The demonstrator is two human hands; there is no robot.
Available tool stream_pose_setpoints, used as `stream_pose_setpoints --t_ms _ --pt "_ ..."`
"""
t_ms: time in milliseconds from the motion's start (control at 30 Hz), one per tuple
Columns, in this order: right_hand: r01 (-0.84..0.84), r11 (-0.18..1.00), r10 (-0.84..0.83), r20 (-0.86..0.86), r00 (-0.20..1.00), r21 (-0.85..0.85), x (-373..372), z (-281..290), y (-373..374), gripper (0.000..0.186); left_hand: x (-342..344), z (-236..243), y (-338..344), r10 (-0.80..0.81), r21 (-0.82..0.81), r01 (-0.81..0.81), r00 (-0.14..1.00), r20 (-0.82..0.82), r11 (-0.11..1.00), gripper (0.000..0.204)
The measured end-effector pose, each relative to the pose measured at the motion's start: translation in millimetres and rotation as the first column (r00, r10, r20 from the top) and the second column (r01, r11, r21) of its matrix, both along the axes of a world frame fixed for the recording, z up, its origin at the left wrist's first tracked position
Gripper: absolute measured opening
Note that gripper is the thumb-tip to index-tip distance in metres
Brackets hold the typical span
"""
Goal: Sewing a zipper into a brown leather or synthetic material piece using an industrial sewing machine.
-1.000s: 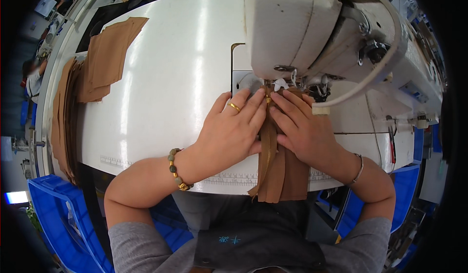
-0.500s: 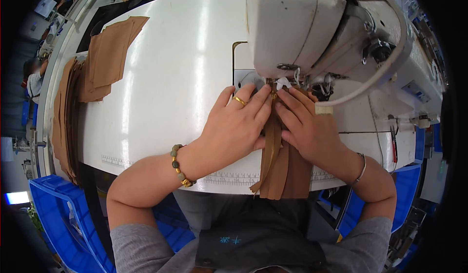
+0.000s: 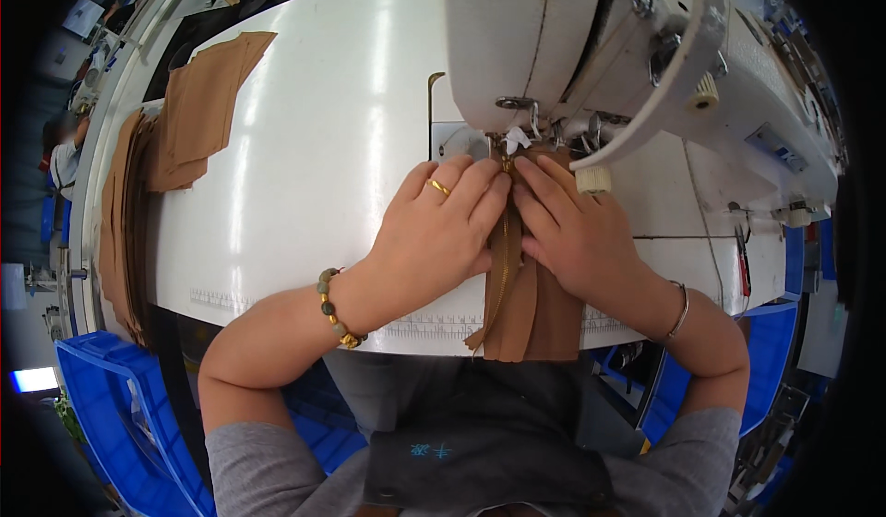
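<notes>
At the near edge of the white bench [image 3: 305, 194], our brown fabric strip [image 3: 531, 309] hung over the rim toward our lap, a gold zipper [image 3: 504, 258] running up its middle. Our left hand [image 3: 438, 231] lay flat on the strip's left side, fingers together and pressing down, pinching nothing. Our right hand [image 3: 577, 235] pressed flat on the right side likewise, fingertips nearly meeting the left's at the zipper. Just beyond them stood the sewing machine [image 3: 591, 46]. At the bench's far left corner lay a stack of brown pieces [image 3: 198, 106].
</notes>
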State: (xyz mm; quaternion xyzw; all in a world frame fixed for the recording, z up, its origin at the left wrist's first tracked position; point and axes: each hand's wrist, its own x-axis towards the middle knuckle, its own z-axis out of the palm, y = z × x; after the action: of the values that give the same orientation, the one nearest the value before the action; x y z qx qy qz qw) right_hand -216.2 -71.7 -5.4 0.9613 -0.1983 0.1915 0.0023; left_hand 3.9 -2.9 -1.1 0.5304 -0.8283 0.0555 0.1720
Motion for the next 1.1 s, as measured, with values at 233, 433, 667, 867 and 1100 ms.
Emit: stream_pose_setpoints --t_ms 233,433,667,867,1100 --pt "-0.123 0.990 0.122 0.021 0.992 0.067 -29 -2 64 0.027 -4 -1 39 -0.206 -0.025 0.205 0.977 -0.052 0.979 0.046" --pt "-0.240 0.971 0.235 0.126 0.964 0.022 -42 -14 98 0.025 -20 5 68 -0.013 -0.019 0.013 1.000 0.008 1.000 0.043" --pt "-0.303 0.953 0.301 0.112 0.947 -0.006 -48 -20 93 0.020 -37 -3 73 0.016 -0.089 -0.018 1.000 -0.027 0.996 0.047" --pt "-0.276 0.961 0.269 0.173 0.947 0.017 -42 -12 95 0.019 -38 -10 75 0.011 -0.081 -0.012 1.000 -0.018 0.997 0.046" --pt "0.010 0.968 -0.055 0.173 0.983 0.252 -26 30 29 0.017 -38 -13 76 0.011 -0.114 -0.009 1.000 0.017 0.993 0.044"
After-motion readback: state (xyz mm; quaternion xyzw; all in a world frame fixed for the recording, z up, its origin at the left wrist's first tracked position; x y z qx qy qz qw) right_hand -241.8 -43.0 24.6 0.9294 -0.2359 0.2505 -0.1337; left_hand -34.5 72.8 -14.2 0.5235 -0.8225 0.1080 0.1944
